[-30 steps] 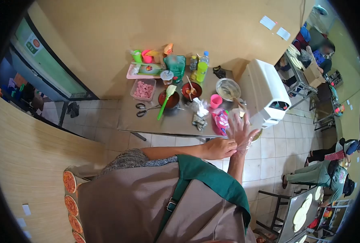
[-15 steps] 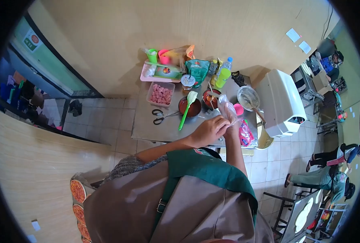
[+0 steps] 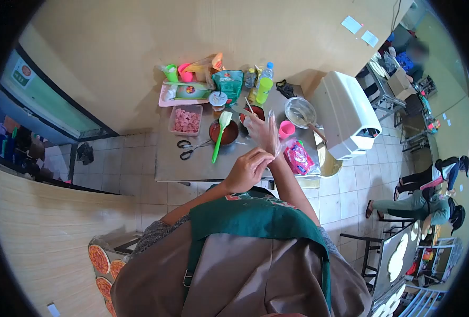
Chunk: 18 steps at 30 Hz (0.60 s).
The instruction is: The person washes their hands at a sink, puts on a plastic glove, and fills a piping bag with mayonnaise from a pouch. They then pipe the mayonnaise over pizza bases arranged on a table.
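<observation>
My right hand point(image 3: 263, 132) wears a clear plastic glove point(image 3: 272, 138) and reaches over the table with its fingers apart, near a bowl of red sauce with a spoon point(image 3: 253, 112). My bare left hand point(image 3: 249, 168) pinches the glove's cuff at the right wrist. Left of them a green spatula point(image 3: 222, 134) lies across another bowl of red sauce point(image 3: 229, 138). Beside it are black scissors point(image 3: 188, 149) and a tub of pink cubes point(image 3: 186, 120). A pink cup point(image 3: 286, 129) and a pink packet point(image 3: 298, 157) are right of the gloved hand.
A steel table point(image 3: 202, 169) stands against the wall, with bottles, pouches and a pink tray point(image 3: 189, 100) at its back. A white machine point(image 3: 345, 116) is at its right. Two people point(image 3: 429, 206) stand at far right by another table point(image 3: 385, 259). Pizzas point(image 3: 98, 258) are at lower left.
Both hands have moved left relative to the table, and the gloved hand now stretches forward over the sauce bowls. My left hand still pinches at the wrist. The view has shifted.
</observation>
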Motion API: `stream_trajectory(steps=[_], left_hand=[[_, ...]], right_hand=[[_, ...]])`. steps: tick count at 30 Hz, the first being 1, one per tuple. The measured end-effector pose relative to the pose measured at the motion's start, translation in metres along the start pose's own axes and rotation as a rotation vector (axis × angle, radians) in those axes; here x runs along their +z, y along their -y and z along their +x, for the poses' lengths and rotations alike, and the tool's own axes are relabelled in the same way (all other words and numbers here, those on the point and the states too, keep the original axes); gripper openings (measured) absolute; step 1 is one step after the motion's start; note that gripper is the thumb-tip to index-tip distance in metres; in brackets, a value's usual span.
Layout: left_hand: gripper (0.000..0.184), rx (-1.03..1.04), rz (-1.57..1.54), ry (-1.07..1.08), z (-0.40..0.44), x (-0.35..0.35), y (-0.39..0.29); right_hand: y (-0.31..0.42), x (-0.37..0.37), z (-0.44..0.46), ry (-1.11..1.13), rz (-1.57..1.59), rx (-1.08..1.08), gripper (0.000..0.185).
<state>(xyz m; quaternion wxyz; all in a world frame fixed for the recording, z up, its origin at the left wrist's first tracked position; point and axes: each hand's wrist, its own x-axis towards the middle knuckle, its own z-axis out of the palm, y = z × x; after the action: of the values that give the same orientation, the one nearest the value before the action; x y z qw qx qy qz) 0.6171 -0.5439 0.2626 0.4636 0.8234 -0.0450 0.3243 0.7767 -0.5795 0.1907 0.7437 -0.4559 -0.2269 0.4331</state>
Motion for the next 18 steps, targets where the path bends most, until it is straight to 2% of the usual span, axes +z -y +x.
stream_trajectory(steps=[2,4,5,6,9,12,15,18], left_hand=[[0.013,-0.017,-0.038,0.015,-0.002,0.004,-0.010],[0.015,-0.009,-0.045,0.045,-0.003,0.001,-0.013],[0.015,-0.061,-0.015,-0.066,-0.002,-0.003,-0.018],[0.014,-0.112,0.017,-0.177,0.001,-0.008,-0.025],[0.021,-0.241,-0.030,-0.567,0.009,-0.019,0.003],[0.025,-0.307,-0.165,-0.575,0.021,-0.033,0.027],[0.027,-0.385,-0.302,-0.390,0.024,-0.047,0.028],[0.021,-0.460,-0.331,-0.396,0.021,-0.050,0.034]], right_hand=[[0.009,0.013,-0.014,0.061,0.062,-0.046,0.098],[0.024,0.026,-0.032,0.067,0.150,-0.054,0.097],[0.031,0.031,-0.042,0.071,0.195,-0.055,0.097],[0.043,0.034,-0.054,0.110,0.382,0.118,0.096],[0.058,0.047,-0.070,0.193,0.161,0.123,0.094],[0.057,0.056,-0.076,0.282,0.196,0.150,0.094],[0.062,0.065,-0.083,0.330,0.217,0.163,0.095],[0.069,0.071,-0.087,0.328,0.242,0.177,0.097]])
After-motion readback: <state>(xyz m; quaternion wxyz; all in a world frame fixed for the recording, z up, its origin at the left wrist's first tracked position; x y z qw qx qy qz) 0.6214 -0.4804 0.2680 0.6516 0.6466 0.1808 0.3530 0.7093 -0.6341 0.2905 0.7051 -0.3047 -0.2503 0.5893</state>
